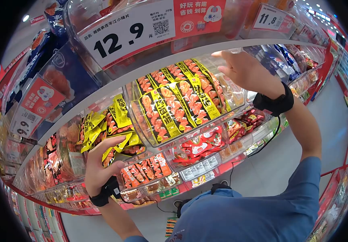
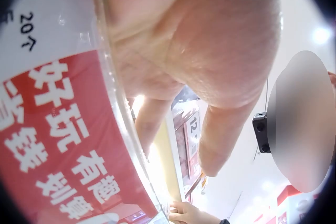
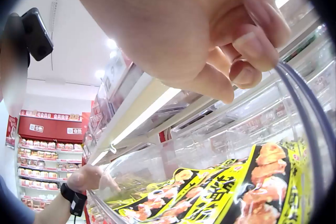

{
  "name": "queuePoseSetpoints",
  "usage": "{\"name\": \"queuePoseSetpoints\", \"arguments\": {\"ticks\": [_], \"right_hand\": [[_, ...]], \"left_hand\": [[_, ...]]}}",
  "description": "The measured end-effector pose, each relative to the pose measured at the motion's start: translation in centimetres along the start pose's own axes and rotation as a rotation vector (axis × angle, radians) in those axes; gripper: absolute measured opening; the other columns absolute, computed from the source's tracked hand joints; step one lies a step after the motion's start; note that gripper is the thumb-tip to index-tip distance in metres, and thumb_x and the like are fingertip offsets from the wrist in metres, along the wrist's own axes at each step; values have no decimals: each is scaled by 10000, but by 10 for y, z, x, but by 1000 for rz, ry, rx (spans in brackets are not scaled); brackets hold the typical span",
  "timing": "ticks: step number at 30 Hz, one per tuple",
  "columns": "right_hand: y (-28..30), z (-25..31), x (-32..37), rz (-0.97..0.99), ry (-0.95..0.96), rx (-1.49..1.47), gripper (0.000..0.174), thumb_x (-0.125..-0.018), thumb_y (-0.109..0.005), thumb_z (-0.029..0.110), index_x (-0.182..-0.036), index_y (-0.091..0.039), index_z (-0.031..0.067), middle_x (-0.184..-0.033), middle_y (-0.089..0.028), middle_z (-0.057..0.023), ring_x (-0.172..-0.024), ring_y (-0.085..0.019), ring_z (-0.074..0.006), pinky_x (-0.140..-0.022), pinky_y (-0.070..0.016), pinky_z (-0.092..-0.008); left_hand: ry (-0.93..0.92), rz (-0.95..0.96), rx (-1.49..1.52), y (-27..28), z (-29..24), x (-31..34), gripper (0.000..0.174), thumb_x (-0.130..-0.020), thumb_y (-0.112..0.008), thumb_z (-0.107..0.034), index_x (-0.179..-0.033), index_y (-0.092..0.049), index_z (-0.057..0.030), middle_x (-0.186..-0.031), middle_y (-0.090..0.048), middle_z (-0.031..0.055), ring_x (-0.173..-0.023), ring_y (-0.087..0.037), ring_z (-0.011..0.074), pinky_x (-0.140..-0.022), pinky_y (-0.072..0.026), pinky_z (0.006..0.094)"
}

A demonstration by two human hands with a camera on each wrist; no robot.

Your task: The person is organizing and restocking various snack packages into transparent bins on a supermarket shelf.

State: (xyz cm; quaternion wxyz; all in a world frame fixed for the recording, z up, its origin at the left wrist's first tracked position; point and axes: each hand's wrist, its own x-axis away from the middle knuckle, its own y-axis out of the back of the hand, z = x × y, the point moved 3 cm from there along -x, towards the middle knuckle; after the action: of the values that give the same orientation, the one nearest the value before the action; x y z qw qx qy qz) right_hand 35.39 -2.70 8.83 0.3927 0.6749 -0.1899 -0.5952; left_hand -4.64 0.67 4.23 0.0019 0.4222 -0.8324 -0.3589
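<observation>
A clear bin (image 1: 232, 105) shows rows of yellow-and-black snack packets (image 1: 182, 101) with orange food pictures. My right hand (image 1: 248, 72) is over its upper right corner; in the right wrist view the curled fingers (image 3: 249, 45) of this hand grip the bin's clear rim (image 3: 307, 113). My left hand (image 1: 101, 165) is at the lower left, thumb and fingers apart in a curve, beside loose yellow packets (image 1: 119, 115). In the left wrist view, my left hand (image 2: 194, 40) lies along a clear edge with a red-and-white label (image 2: 68, 134); its contact there is hard to tell.
A shelf edge (image 1: 154, 66) with a large 12.9 price card (image 1: 129, 34) crosses above the bin. Lower bins hold red packets (image 1: 200, 145) and orange packets (image 1: 145, 171). Wrist cameras trail black cables (image 1: 272, 139). Grey floor (image 1: 327, 117) lies to the right.
</observation>
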Motion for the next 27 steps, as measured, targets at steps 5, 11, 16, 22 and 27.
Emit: {"name": "queuePoseSetpoints", "arguments": {"ticks": [5, 11, 16, 22, 27], "right_hand": [[13, 24, 3, 130, 10, 11, 178, -853, -575, 202, -931, -623, 49, -791, -620, -144, -795, -604, -320, -735, -469, -439], [-12, 42, 27, 476, 322, 271, 27, -694, -582, 75, -714, -565, 69, -764, -567, -91, -784, -556, -236, -783, -417, -364], [-25, 45, 36, 341, 385, 68, 85, -688, -587, 62, -767, -586, 29, -775, -571, -105, -793, -586, -258, -755, -448, -372], [-27, 40, 33, 318, 302, -50, 72, -704, -573, 54, -760, -587, 11, -738, -585, -139, -761, -611, -308, -708, -478, -417], [-20, 41, 30, 280, 124, -124, 50, -757, -541, 63, -744, -549, 15, -712, -586, -165, -753, -601, -346, -709, -462, -437]], "left_hand": [[-2, -24, -23, -1, -1, -1, 520, -697, -709, -204, -1164, -607, -1, -1171, -626, 129, -1146, -556, 232, -1009, -377, 348], [19, -14, -111, -5, -4, -3, 478, -695, -712, -136, -1141, -617, 5, -1145, -637, 131, -1112, -577, 236, -983, -399, 350], [25, -20, -143, -7, -6, -4, 474, -699, -723, -153, -1132, -623, 10, -1131, -643, 134, -1092, -589, 239, -967, -411, 348], [15, -34, -143, -7, -4, -3, 454, -717, -712, -178, -1126, -630, -1, -1118, -649, 130, -1050, -599, 229, -921, -430, 339], [18, -34, -165, -7, -5, -5, 418, -726, -707, -188, -1097, -644, -5, -1078, -664, 121, -990, -605, 210, -871, -441, 326]]}}
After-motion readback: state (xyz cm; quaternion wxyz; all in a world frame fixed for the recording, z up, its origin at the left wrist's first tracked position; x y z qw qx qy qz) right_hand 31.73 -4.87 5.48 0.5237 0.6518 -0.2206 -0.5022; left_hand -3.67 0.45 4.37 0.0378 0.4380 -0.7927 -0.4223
